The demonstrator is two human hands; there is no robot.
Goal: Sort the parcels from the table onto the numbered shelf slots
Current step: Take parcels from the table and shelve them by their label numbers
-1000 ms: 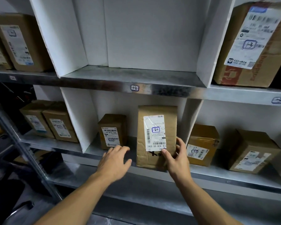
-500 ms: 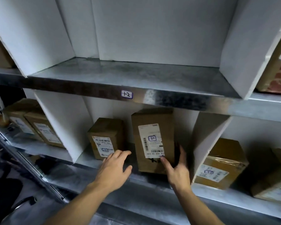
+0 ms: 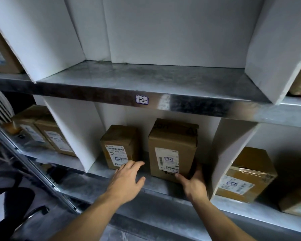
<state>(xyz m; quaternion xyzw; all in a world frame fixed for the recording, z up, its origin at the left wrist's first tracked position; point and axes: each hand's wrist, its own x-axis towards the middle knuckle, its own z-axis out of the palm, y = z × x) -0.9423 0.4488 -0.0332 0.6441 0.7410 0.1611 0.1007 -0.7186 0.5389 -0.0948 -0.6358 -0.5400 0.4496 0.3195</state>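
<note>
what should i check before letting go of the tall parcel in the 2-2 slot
1. Tall parcel marked 2-2 like the smaller parcel beside it: ok.
2. Standing upright on the lower shelf: ok.
3. Fully behind the shelf's front edge: ok.
4. Gap to the neighbouring parcel: ok, apart.
5. Right hand has its grip at the bottom right corner: ok.
6. Left hand open, holding nothing: ok.

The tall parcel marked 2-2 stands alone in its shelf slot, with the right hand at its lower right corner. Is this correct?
Not quite. The head view shows the tall parcel is not alone: a shorter parcel, also marked 2-2, stands to its left in the same slot. The right hand is indeed at its lower right corner.
</note>
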